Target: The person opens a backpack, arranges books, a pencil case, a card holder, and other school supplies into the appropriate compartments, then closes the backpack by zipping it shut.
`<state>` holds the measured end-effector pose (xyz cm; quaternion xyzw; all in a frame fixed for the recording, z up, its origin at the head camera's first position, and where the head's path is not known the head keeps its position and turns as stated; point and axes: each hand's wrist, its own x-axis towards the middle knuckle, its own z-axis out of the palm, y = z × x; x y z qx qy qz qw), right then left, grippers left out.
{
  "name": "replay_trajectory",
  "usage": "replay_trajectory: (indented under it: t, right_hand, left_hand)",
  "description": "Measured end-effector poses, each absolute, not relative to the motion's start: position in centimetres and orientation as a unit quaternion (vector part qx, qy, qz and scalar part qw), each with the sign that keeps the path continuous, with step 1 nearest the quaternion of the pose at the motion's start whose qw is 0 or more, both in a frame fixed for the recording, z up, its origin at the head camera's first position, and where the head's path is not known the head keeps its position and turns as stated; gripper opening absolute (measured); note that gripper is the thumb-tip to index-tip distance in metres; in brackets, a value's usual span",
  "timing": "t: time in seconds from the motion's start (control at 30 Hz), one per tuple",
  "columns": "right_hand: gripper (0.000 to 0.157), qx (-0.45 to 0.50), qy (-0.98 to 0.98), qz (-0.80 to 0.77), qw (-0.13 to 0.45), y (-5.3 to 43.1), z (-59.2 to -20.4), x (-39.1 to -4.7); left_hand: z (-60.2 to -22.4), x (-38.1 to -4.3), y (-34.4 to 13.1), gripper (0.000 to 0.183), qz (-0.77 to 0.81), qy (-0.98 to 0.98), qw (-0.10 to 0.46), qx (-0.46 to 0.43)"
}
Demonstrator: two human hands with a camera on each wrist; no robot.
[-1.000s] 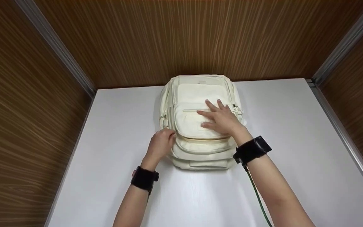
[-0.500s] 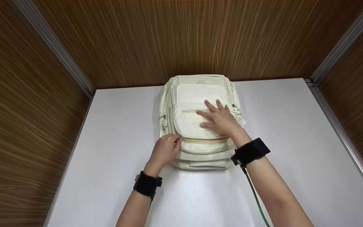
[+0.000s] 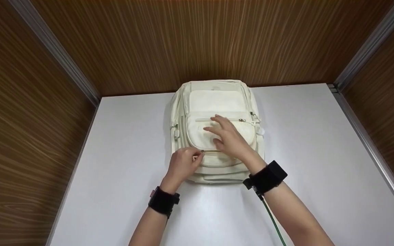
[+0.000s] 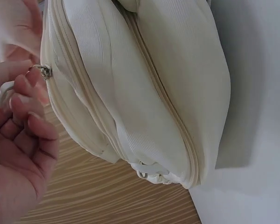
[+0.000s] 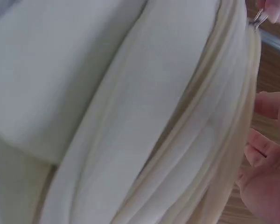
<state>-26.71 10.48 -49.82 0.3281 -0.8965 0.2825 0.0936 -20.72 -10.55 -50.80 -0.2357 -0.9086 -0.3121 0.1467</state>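
A cream backpack (image 3: 217, 100) lies on its back on the white table, its front pocket facing up. At the lower left edge of that pocket, my left hand (image 3: 184, 164) pinches a zipper pull (image 4: 45, 71) between thumb and finger. The pull's metal ring and slider show in the left wrist view. My right hand (image 3: 231, 139) is over the front pocket with fingers spread; in the head view I cannot tell how firmly it touches the fabric. In the right wrist view its fingers (image 5: 266, 149) are beside the pocket's edge.
A second zipper slider (image 3: 241, 120) sits on the pocket's upper seam. Straps and a buckle (image 3: 176, 133) hang at the bag's sides. Wood-grain panels (image 3: 214, 41) enclose the white table (image 3: 128, 136) at back and sides. A green cable (image 3: 274, 220) runs from the right wristband.
My left hand has moved right and slightly down along the pocket's curved zipper with the pull. The right hand has shifted left and down over the pocket, uncovering the upper slider.
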Motion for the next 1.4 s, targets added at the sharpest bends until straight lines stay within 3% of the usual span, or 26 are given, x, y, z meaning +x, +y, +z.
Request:
replay_trajectory:
  t: [0.13, 0.27, 0.43, 0.6, 0.8, 1.1, 1.4]
  right_hand:
    - [0.043, 0.376, -0.876, 0.291, 0.076, 9.1, -49.2, -24.8]
    - [0.024, 0.389, -0.882, 0.263, 0.042, 8.1, -49.3, -23.5]
    - [0.003, 0.378, -0.889, 0.248, 0.072, 7.3, -50.0, -22.9]
    - [0.013, 0.336, -0.890, 0.296, 0.085, 7.1, -50.3, -22.7]
    - [0.015, 0.296, -0.897, 0.319, 0.078, 7.0, -50.3, -22.5]
    - [0.018, 0.298, -0.882, 0.346, 0.116, 7.8, -51.1, -21.7]
    - [0.022, 0.273, -0.877, 0.373, 0.132, 11.3, -51.6, -21.0]
  left_hand:
    - [-50.5, -20.8, -10.8, 0.006, -0.318, -0.904, 0.175, -0.227]
    - [-50.3, -20.6, -11.0, 0.003, -0.355, -0.890, 0.172, -0.229]
    - [-50.2, -20.5, -11.3, 0.007, -0.425, -0.855, 0.141, -0.261]
    - [-50.7, -21.0, -12.0, 0.010, -0.447, -0.840, 0.162, -0.261]
    - [-51.8, -22.6, -12.3, 0.021, -0.346, -0.865, 0.209, -0.298]
    - [-52.6, -23.8, -12.2, 0.012, -0.276, -0.866, 0.253, -0.330]
    - [-52.8, -23.8, -12.3, 0.009, -0.273, -0.866, 0.258, -0.331]
